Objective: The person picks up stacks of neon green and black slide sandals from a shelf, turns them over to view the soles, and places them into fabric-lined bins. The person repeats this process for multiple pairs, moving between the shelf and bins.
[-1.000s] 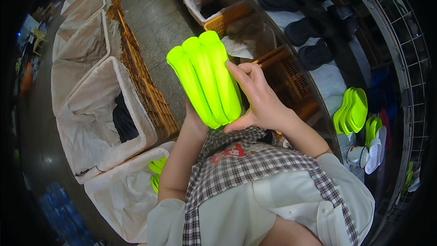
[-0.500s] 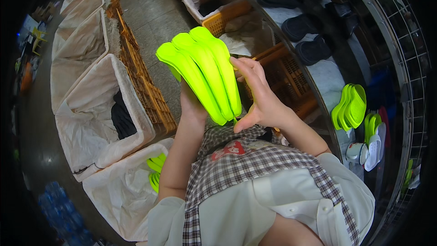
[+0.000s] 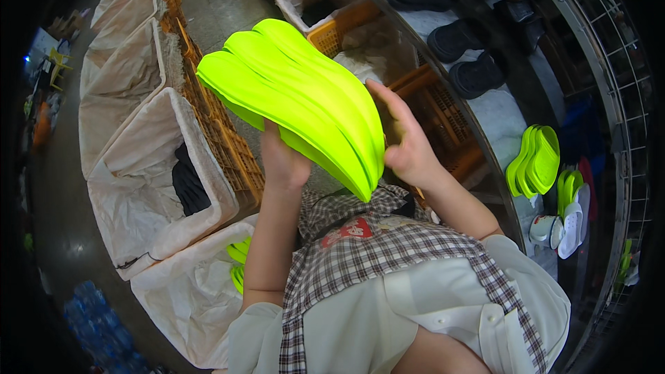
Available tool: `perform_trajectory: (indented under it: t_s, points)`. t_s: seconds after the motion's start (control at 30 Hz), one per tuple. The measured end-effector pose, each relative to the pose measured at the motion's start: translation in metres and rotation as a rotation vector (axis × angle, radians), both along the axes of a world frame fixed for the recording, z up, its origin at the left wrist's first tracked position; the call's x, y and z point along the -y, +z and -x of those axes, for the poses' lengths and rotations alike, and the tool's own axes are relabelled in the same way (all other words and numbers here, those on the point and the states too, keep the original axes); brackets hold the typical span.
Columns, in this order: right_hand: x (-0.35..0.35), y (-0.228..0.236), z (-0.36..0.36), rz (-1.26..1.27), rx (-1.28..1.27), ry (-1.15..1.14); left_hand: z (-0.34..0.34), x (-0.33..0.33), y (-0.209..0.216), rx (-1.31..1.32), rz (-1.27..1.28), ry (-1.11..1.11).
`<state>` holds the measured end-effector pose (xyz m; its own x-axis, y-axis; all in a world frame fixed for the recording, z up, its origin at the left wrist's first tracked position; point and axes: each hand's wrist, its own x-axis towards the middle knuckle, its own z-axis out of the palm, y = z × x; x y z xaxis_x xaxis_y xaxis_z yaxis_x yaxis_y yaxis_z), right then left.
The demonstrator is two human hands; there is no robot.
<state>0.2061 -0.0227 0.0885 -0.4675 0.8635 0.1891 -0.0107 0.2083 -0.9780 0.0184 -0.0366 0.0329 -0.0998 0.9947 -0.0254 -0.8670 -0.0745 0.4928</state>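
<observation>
Head view. Stack of bright green soles (image 3: 298,97): tilting, sitting just beyond the checked apron (image 3: 395,249). Left hand (image 3: 285,161): grasping the stack's left underside, presumably bearing its weight. Right hand (image 3: 410,149): cupping the right side, perhaps aligning layers; firmness cannot be told. Apron: showing a red patch (image 3: 355,231) with pale marks.

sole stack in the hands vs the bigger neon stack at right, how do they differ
The held sole stack is in midair, supported by the left hand; the table sole stack rests on the table. The held sole stack slants from upper left to lower right; the table sole stack runs nearly top to bottom. Both are neon yellow-green.
</observation>
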Motion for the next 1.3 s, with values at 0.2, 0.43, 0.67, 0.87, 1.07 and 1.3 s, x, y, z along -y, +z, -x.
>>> perform_trajectory:
  t_s: [0.2, 0.43, 0.67, 0.87, 1.07, 1.3]
  points:
    - [-0.011, 0.005, 0.001, 0.249, -0.128, 0.035, -0.001, 0.007, -0.012, -0.042, 0.054, 0.054]
    - [-0.020, 0.011, -0.002, 0.291, -0.097, 0.107, 0.001, 0.015, -0.036, -0.027, -0.031, 0.006]
    - [-0.023, 0.010, -0.004, 0.212, -0.001, 0.083, 0.006, 0.017, -0.053, -0.005, -0.161, -0.084]
    - [-0.021, 0.014, -0.007, 0.164, 0.042, 0.066, 0.004, 0.019, -0.038, 0.126, -0.155, -0.180]
    - [-0.012, 0.023, -0.006, -0.019, 0.096, 0.050, -0.006, 0.022, -0.022, -0.179, -0.187, -0.137]
    - [-0.002, 0.033, -0.005, -0.048, 0.140, 0.001, -0.010, 0.010, -0.017, -0.112, -0.147, -0.138]
